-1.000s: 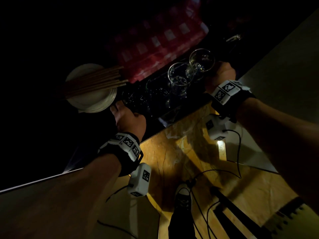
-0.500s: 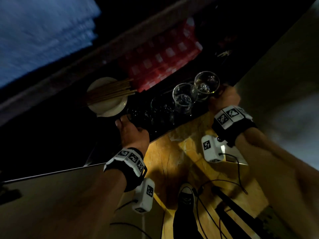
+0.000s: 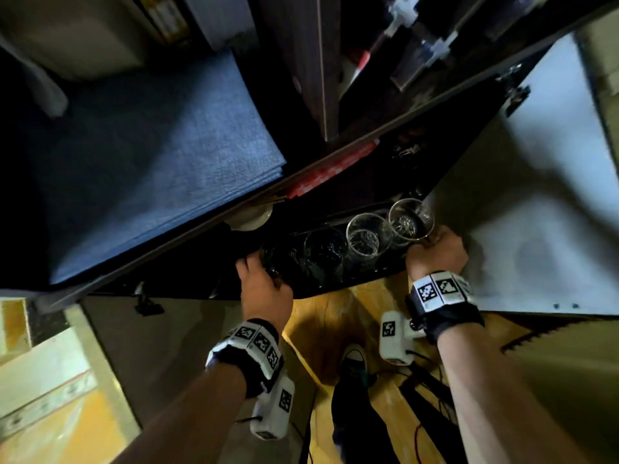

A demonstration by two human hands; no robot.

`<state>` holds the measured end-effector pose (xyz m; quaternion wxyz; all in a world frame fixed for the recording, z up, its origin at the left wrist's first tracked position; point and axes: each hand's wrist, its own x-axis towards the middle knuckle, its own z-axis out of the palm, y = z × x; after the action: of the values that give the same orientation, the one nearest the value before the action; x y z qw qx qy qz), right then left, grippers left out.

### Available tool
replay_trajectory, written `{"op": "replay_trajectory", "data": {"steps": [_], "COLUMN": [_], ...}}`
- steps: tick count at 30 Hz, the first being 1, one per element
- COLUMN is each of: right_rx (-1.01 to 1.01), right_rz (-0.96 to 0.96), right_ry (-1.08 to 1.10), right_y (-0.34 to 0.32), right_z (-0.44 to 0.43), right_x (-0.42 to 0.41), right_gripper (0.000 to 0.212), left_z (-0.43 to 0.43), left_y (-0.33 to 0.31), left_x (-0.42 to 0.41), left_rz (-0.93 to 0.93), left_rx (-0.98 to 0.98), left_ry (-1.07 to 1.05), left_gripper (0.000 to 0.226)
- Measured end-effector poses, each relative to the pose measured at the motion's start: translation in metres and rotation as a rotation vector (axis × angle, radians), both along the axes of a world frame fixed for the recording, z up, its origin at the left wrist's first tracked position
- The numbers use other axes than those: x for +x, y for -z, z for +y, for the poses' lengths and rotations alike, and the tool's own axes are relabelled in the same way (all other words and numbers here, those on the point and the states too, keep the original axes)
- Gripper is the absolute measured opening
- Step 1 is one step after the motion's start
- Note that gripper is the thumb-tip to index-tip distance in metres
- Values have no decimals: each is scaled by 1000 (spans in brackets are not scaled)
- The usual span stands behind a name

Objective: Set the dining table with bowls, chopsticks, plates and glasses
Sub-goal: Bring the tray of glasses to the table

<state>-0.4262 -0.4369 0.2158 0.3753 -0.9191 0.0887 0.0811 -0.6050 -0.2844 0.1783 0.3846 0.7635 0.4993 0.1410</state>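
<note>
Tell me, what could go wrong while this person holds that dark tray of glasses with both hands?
1. The clear drinking glasses stand close together in a row on the dark tray; a tilt could knock them together or over.
2. The rightmost glass sits at the tray's end beside the right hand, so it might slide off first.
3. Black cables lie on the wooden floor by the person's shoe; a step could snag them.

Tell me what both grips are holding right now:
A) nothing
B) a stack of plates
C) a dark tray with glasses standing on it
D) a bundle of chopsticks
C: the left grip and the right grip each hold one end of the dark tray, and the glasses stand in a row on it.
</note>
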Motion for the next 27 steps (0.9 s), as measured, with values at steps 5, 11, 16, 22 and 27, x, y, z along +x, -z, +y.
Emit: {"op": "replay_trajectory", "data": {"steps": [5, 11, 16, 22, 27], "right_rx": [14, -25, -19, -120, -121], "right_rz": [37, 81, 63, 93, 122], "right_ry": [85, 134, 117, 68, 59], "right_y": [25, 66, 98, 125, 145], "right_z": [-25, -34, -29, -19, -14], "right_x": [43, 87, 119, 155, 165], "right_gripper": [30, 22, 35, 32, 30], "left_z": [-12, -17, -8, 5, 10], "left_y": [28, 60, 88, 120, 130], "left_x": [52, 97, 133, 171, 178], "left_rz": [41, 86, 126, 181, 247], "left_rx": [-25, -35, -30, -62, -84], "left_ry": [89, 113, 118, 129, 117], "left_gripper": [58, 50, 49, 46, 55]}}
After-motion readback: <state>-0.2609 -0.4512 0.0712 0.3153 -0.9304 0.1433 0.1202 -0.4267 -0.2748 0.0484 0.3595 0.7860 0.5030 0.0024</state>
